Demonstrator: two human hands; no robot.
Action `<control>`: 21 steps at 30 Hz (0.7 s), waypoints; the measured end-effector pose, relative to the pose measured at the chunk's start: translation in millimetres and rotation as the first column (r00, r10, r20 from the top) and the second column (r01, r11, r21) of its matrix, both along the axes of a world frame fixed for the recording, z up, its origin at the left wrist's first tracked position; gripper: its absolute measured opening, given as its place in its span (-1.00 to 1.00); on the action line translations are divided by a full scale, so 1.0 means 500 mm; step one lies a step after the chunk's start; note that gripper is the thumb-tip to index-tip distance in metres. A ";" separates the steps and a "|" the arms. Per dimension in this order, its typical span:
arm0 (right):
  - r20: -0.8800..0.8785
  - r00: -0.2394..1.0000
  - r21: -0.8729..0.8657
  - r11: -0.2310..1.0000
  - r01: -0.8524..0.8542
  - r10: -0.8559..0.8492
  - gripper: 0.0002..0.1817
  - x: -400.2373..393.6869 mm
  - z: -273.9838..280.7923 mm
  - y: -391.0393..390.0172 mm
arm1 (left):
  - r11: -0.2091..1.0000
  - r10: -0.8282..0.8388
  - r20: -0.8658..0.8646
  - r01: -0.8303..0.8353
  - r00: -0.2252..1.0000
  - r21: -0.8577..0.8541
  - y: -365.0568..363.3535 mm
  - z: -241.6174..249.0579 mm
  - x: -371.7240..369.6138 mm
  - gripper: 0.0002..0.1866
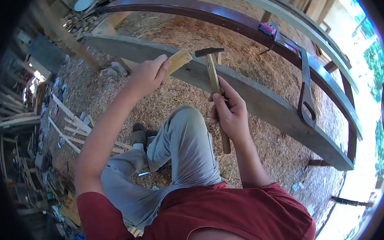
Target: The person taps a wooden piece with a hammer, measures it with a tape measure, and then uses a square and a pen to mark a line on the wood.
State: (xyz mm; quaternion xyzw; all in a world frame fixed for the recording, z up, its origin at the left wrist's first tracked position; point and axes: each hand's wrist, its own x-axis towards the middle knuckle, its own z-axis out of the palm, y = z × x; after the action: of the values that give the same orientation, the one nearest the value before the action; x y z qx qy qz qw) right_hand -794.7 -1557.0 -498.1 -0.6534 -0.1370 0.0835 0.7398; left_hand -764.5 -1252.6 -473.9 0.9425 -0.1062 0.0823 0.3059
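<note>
My left hand [150,77] is closed round a short, pale piece of wood [179,62], whose far end sticks out to the right above the grey plank [250,90]. In my right hand [231,108] is a hammer [212,70], gripped by its wooden handle. The dark hammer head points up, just right of the wood piece and apart from it. Both hands are raised near the plank's near edge.
A handsaw [306,95] lies across the plank on the right. Beyond is a dark red beam [222,15] with a pink tool [268,29] on it. Wood strips [73,122] lie on the shavings-covered floor [111,95] at the left.
</note>
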 end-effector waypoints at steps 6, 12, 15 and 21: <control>-0.055 0.984 -0.117 0.980 0.160 -0.167 -0.43 -0.009 -0.035 0.008 | 0.988 -0.022 -0.296 -0.025 0.955 -0.151 -0.021 -0.026 0.073 -0.51; 0.125 0.956 -0.196 0.938 0.287 -0.267 -0.49 0.002 -0.048 0.023 | 0.964 -0.091 -0.399 -0.019 0.912 -0.264 -0.044 -0.043 0.106 -0.46; 0.029 0.962 -0.168 0.947 0.273 -0.272 -0.49 0.008 -0.034 0.032 | 0.984 -0.081 -0.425 0.004 0.902 -0.179 -0.048 -0.029 0.110 -0.43; -0.083 0.964 -0.169 0.957 0.236 -0.252 -0.47 0.006 -0.039 0.039 | 1.000 0.012 -0.277 -0.006 0.961 0.019 -0.041 -0.070 0.123 -0.33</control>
State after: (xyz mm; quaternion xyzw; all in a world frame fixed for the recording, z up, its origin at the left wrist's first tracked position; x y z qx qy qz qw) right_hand -791.6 -1537.4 -517.7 -0.7165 -0.0097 0.0358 0.6966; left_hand -703.1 -1272.9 -508.8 0.9480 -0.0589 -0.0498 0.3088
